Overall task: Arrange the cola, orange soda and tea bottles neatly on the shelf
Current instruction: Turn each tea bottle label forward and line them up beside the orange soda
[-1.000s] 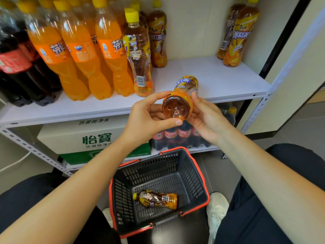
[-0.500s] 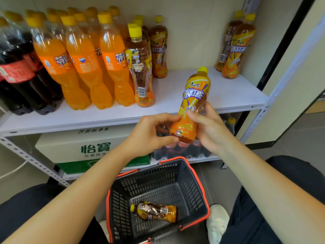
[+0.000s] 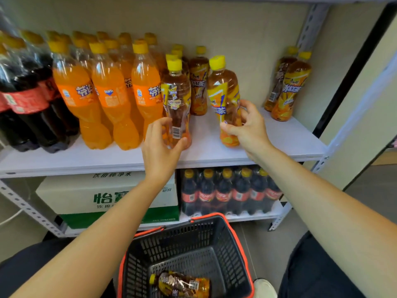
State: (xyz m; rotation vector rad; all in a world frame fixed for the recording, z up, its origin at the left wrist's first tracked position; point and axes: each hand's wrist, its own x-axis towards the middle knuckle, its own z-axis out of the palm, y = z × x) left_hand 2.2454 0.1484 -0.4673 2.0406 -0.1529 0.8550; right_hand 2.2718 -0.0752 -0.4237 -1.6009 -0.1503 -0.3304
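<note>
**Orange-labelled tea: both hands at the shelf**

Head view. Your right hand (image 3: 249, 127) grips the second tea bottle (image 3: 224, 91) low on its body, thumb across the front. The bottle is upright on the white shelf (image 3: 279, 136). Your left hand (image 3: 161, 145) curls fingers and thumb round the base of the front tea bottle (image 3: 176, 100), just beside the orange soda bottles (image 3: 111, 100). Cola bottles (image 3: 23, 100) stand far left. One loose tea bottle (image 3: 182, 284) lies flat in the black basket (image 3: 236, 244).
</note>
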